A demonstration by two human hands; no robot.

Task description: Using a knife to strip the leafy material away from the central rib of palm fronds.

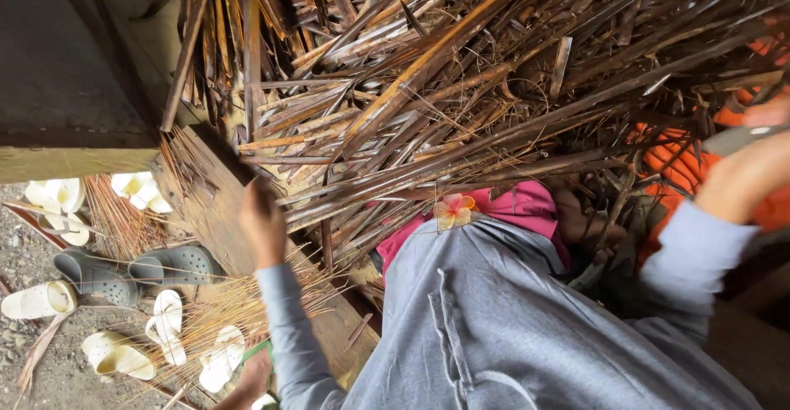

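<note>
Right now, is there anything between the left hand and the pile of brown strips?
Nothing visible. The left hand reaches the near edge of the pile of brown strips, and no other object lies between them.

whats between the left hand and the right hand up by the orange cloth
In the head view, a heap of long brown dried leaf strips spans the stretch between the left hand and the right hand, above the grey-clad lap.

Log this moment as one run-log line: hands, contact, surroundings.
left hand: reaching into pile of dry brown strips | right hand: gripping a metal blade | ground: sandals, thin sticks
</note>
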